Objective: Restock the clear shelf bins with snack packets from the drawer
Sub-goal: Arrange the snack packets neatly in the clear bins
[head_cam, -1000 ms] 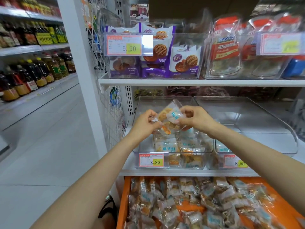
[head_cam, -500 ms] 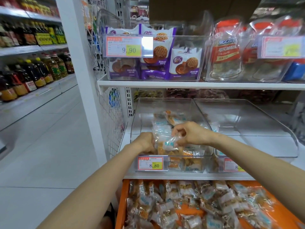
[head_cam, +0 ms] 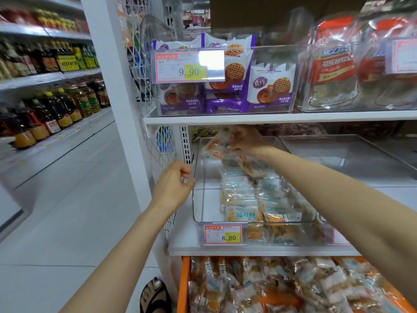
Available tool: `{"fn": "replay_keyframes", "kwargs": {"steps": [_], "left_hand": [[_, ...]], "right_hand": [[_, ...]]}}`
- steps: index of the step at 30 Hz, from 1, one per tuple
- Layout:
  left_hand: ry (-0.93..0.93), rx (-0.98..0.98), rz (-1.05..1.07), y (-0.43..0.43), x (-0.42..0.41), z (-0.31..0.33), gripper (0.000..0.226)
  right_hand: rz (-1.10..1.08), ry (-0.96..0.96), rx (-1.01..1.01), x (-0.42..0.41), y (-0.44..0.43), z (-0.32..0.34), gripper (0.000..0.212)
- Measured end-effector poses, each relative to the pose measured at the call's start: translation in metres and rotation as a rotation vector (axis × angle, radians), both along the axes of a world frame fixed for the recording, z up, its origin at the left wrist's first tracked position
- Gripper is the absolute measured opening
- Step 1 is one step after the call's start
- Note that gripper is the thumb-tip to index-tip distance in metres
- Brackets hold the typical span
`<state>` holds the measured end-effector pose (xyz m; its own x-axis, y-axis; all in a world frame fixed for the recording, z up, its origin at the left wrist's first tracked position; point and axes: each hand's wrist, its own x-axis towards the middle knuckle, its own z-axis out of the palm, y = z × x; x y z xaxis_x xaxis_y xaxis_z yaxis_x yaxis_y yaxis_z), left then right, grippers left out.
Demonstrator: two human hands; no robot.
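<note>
- Orange drawer (head_cam: 184,285): pulled out below both grips, under the shelf edge. It is loaded with loose drawer packets (head_cam: 270,288) in clear wrap.
- Right grip (head_cam: 244,141): fingers closed round a small bunch of held packets (head_cam: 214,149), raised over the rear of the clear bin (head_cam: 195,199), just under the upper shelf (head_cam: 338,116).
- Left grip (head_cam: 173,186): fingers loosely curled, holding nothing. It sits lower than the right grip and to its left, just outside the bin's left wall. Contact with the wall cannot be confirmed.
- Binned packets (head_cam: 248,199): stacked along the bin's right side, from beneath the right grip to the front wall.
- Price tag (head_cam: 223,234) reading 8.80: fixed to the bin front, below the right grip.
- Second clear bin (head_cam: 338,154): directly to the right of the right grip, beside the first.
- Purple biscuit packs (head_cam: 268,91): in a bin on the upper shelf, above the right grip.
- Oil bottles (head_cam: 56,109): on shelving across the aisle, well left of the left grip.
</note>
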<state>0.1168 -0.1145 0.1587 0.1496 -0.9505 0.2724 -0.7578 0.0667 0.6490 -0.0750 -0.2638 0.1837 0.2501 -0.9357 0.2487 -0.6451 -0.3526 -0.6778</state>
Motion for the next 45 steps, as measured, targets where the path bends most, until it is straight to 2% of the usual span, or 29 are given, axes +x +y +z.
{"fn": "replay_keyframes", "kwargs": {"steps": [11,15,18,22,27,31,36,42,45], "left_hand": [[0.058,-0.053,-0.015,-0.009,0.000,0.003,0.015],[0.045,-0.073,-0.007,-0.008,-0.007,0.005,0.014],[0.066,-0.070,-0.002,-0.008,-0.008,0.006,0.011],[0.102,-0.062,0.006,-0.008,-0.008,0.007,0.009],[0.090,-0.059,0.023,-0.007,-0.005,0.008,0.012],[0.112,-0.069,0.029,-0.008,-0.001,0.008,0.009],[0.138,-0.083,-0.022,-0.008,-0.003,0.012,0.008],[0.164,0.003,-0.181,-0.001,-0.021,0.014,0.008],[0.156,0.071,-0.219,-0.004,-0.032,0.012,0.011]], "right_hand": [[0.024,0.177,-0.194,0.019,-0.057,-0.047,0.006],[0.085,0.275,-0.193,0.022,-0.060,-0.045,0.007],[0.170,0.340,-0.080,0.035,-0.056,-0.049,0.010],[0.223,0.562,-0.005,0.049,-0.055,-0.062,0.010],[-0.014,0.441,-0.101,0.043,-0.061,-0.066,0.009],[-0.124,0.431,-0.142,0.048,-0.063,-0.073,0.011],[-0.036,0.445,-0.042,0.046,-0.061,-0.069,0.007],[0.074,0.390,-0.076,-0.005,-0.042,-0.026,0.022],[0.195,0.544,0.139,-0.043,-0.025,-0.018,0.049]]}}
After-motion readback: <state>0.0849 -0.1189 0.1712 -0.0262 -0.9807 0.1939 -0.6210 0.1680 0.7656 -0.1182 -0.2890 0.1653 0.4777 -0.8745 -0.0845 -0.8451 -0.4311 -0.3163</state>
